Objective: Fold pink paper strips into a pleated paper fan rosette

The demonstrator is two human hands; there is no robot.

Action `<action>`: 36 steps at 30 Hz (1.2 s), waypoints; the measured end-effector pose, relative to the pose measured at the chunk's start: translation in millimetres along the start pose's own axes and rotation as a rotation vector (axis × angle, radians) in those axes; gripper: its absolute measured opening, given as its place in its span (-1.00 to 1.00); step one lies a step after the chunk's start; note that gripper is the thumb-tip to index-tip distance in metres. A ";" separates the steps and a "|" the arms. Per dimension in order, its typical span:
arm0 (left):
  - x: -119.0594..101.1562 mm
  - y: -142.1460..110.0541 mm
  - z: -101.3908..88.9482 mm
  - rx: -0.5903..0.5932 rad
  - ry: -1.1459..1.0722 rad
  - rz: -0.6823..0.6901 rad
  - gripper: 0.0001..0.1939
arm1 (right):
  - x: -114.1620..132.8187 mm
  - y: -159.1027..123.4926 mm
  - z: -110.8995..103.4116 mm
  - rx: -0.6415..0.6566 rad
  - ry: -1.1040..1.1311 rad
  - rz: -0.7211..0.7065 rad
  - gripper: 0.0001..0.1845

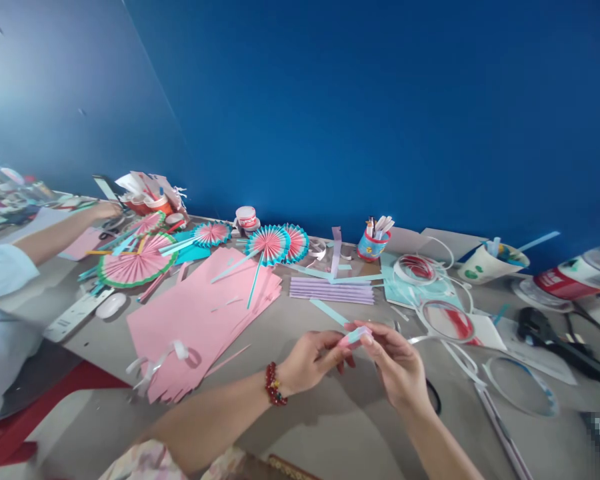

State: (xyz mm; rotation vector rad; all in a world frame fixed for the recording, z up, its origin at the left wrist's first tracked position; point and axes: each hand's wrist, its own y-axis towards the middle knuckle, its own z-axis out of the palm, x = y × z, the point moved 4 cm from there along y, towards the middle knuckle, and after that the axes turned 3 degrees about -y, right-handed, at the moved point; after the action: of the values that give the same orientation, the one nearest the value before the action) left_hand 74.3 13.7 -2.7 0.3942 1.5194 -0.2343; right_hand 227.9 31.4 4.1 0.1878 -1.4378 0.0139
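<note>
Between the fingertips of both hands is a small folded strip of paper (pixel 356 336), pink, pale blue and lilac. My left hand (pixel 311 363), with a red bead bracelet (pixel 274 385) at the wrist, pinches its left end. The other end is gripped by my right hand (pixel 401 370). Just beyond the fingers lies a light blue paper strip (pixel 327 311). Farther back rests a pleated lilac paper (pixel 331 290), near a stack of pink paper sheets (pixel 190 320) on the left. Round pink-and-blue pleated paper fans (pixel 267 245) lie behind the stack.
To the right are rolls of white tape (pixel 447 320), a black tool (pixel 555 340) and a paper cup (pixel 480 262). A pen holder (pixel 373 245) stands by the blue wall. At left, a co-worker's arm (pixel 63 233) reaches past a power strip (pixel 77 313).
</note>
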 end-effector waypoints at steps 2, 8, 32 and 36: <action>-1.1 0.5 -1.3 -0.005 -0.015 0.004 -0.55 | -1.6 -0.2 -1.9 -0.004 -0.001 -0.007 -0.81; -0.3 0.1 -2.3 0.006 -0.023 -0.011 -0.53 | -6.1 0.0 -5.8 -0.013 -0.007 -0.007 -0.82; 12.2 8.4 -3.9 -0.038 -0.415 -0.135 -0.54 | -6.2 3.1 -1.2 0.034 -0.082 -0.010 -0.53; 12.9 10.7 -6.5 -0.079 -0.476 -0.133 -0.57 | 0.3 3.6 5.1 0.060 -0.096 -0.067 -0.40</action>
State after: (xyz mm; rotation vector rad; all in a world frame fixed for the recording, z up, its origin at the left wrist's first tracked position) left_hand 73.1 27.3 -14.4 0.1574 1.0817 -0.3444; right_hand 222.5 34.2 5.5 0.2893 -1.5267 -0.0063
